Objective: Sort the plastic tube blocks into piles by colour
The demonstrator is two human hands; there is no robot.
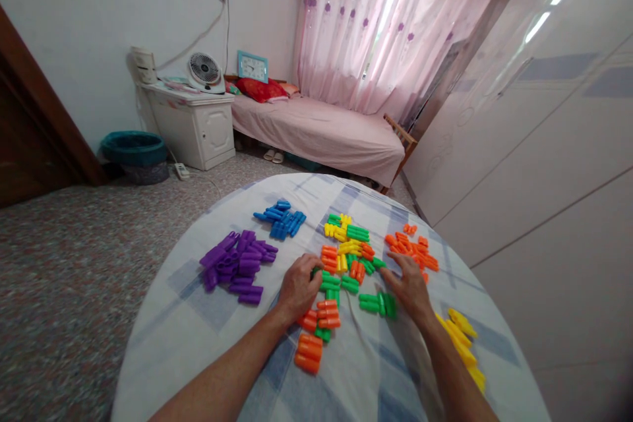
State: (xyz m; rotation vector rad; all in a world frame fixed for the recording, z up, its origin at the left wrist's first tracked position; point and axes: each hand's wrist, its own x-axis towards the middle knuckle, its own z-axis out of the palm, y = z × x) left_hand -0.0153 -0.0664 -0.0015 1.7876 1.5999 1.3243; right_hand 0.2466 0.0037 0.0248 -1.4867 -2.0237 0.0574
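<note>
Small plastic tube pieces lie in coloured heaps on a round table [198, 316] with a blue-and-white checked cloth. My left hand [298, 287] rests knuckles-up at the mixed pile of green, orange and yellow pieces [346, 257], its fingers curled around pieces I cannot name. My right hand [409, 283] lies flat with fingers stretched toward the orange heap [413, 249], beside green pieces [376, 303]. A purple heap [240, 264] and a blue heap [281, 219] sit to the left. Orange pieces [309, 349] lie by my left wrist. Yellow pieces [465, 339] lie under my right forearm.
Beyond the table are a speckled floor, a bed [321, 128] with a pink cover, a white cabinet [198, 122] carrying a small fan [205, 71] and a clock [252, 66], a teal basin [133, 148], and white wardrobe doors [544, 145] close on the right.
</note>
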